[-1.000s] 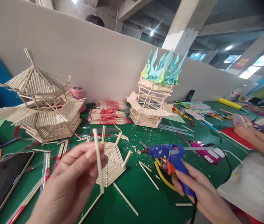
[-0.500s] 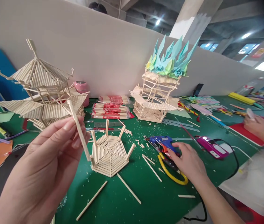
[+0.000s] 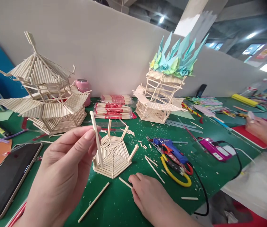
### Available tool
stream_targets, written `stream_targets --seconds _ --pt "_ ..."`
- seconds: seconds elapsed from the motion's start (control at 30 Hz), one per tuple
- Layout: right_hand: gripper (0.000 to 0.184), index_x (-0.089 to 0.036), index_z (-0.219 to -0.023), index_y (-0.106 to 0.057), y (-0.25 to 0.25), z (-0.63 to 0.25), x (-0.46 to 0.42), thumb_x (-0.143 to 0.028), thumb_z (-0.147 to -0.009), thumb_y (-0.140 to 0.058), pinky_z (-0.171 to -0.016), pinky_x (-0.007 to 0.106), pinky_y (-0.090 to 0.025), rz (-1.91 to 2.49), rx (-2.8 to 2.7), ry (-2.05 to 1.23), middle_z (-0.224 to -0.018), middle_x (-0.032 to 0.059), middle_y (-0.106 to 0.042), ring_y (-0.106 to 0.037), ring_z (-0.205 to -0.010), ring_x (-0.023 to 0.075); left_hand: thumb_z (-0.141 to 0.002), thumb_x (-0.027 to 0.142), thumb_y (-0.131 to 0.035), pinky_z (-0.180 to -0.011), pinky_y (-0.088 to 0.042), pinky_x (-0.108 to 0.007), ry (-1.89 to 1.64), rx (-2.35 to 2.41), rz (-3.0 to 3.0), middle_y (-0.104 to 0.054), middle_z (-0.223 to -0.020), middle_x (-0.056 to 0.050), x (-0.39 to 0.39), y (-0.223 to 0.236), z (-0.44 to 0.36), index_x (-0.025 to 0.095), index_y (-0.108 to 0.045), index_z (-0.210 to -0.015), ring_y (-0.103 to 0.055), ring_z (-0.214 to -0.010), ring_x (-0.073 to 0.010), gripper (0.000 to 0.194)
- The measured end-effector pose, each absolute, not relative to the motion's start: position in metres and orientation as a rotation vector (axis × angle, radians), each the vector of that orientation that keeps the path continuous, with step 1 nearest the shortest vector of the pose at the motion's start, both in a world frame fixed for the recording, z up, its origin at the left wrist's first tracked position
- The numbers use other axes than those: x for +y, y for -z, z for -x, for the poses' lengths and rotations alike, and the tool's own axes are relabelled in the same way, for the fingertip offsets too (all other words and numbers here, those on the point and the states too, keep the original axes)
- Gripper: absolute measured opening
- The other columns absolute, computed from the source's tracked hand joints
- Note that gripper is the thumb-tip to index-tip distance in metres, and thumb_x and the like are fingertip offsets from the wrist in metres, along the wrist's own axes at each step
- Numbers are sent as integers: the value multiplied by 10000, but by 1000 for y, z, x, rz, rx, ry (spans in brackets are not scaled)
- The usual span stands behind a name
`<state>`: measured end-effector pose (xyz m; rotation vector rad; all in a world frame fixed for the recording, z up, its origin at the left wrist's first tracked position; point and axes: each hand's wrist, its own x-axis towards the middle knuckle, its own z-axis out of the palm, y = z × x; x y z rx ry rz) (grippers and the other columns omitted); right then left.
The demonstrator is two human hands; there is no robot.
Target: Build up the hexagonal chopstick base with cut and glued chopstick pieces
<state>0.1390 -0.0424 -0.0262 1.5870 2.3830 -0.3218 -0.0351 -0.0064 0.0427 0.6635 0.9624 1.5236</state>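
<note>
My left hand (image 3: 65, 160) pinches a thin wooden stick (image 3: 97, 138) between thumb and fingers, held up at a slant. Its lower end overlaps the near left side of a small hexagonal stick base (image 3: 112, 156) with short upright posts. Down on the green table, my right hand (image 3: 149, 195) has its fingers closed over one end of another wooden stick (image 3: 124, 182); the covered part is hidden. A loose stick (image 3: 93, 203) lies between my hands. To the right rest a blue glue gun (image 3: 168, 146) and yellow-handled cutters (image 3: 176, 173).
A stick pagoda (image 3: 41, 82) stands at left, and a stick tower (image 3: 159, 97) topped with blue paper folds behind. Bundled sticks (image 3: 112, 110) lie between them. A phone (image 3: 10, 176) is at left, a purple power strip (image 3: 216, 149) at right. Another person's hands (image 3: 259, 129) work at far right.
My right hand has left the glue gun and moved left and nearer, onto a stick on the table. My left hand has shifted right with its stick, toward the hexagonal base.
</note>
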Motion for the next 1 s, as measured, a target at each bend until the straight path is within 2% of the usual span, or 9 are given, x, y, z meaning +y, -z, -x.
stream_targets --seconds 0.13,0.23,0.3,0.37,0.47,0.57,0.7,1.0 --pt "205 -166 -744 -569 26 -144 -40 12 -673 -495 -457 262 -309 -1487 2399 246 -705 56 -635 -611 -608 198 -647 251 -728 -526 -446 -83 -1540 984 -690 -620 -606 12 -11 -42 37 159 -696 -744 -517 -560 -50 137" --pt "198 -174 -692 -545 23 -150 -40 8 -640 -484 -453 250 -289 -1530 2475 393 -671 29 -607 -574 -570 169 -577 287 -769 -522 -452 -122 -1523 1025 -664 -634 -617 2 -17 -41 33 184 -707 -712 -522 -569 -74 180" --pt "179 -182 -664 -515 13 -155 -39 -8 -651 -475 -446 218 -299 -1678 2521 688 -618 -14 -554 -522 -528 126 -521 306 -795 -519 -450 -156 -1474 1003 -667 -638 -613 -9 -21 -39 26 189 -708 -666 -528 -573 -97 205" --pt "139 -187 -683 -503 -1 -162 -35 -55 -714 -471 -456 187 -334 -1861 2518 1114 -591 -38 -499 -476 -521 98 -502 319 -801 -496 -426 -179 -1368 940 -703 -609 -574 -7 -24 -34 16 182 -701 -622 -503 -541 -103 208" --pt "87 -180 -777 -530 -24 -171 -27 -214 -830 -471 -512 191 -377 -2037 2529 1657 -639 -29 -477 -446 -574 96 -605 325 -742 -485 -373 -188 -1193 932 -725 -541 -531 15 -26 -23 0 180 -694 -639 -438 -505 -86 156" --pt "140 -176 -773 -541 -36 -173 -21 -286 -845 -494 -493 184 -353 -2062 2563 1892 -622 -41 -441 -397 -543 80 -638 338 -715 -488 -344 -186 -1150 991 -748 -549 -566 9 -25 -11 -8 171 -692 -672 -425 -526 -87 172" --pt "147 -169 -783 -564 -34 -165 -19 -300 -834 -523 -494 184 -344 -2015 2522 2006 -637 -37 -449 -392 -553 79 -664 335 -694 -518 -361 -196 -1164 1018 -829 -591 -613 -2 -22 -3 -8 175 -689 -683 -446 -557 -100 162" --pt "123 -162 -750 -565 -24 -153 -21 -260 -815 -531 -481 186 -324 -2112 2543 1914 -595 -46 -444 -379 -538 81 -660 327 -695 -573 -418 -228 -1195 1077 -895 -630 -644 -19 -18 -1 -6 186 -706 -716 -525 -624 -147 152"
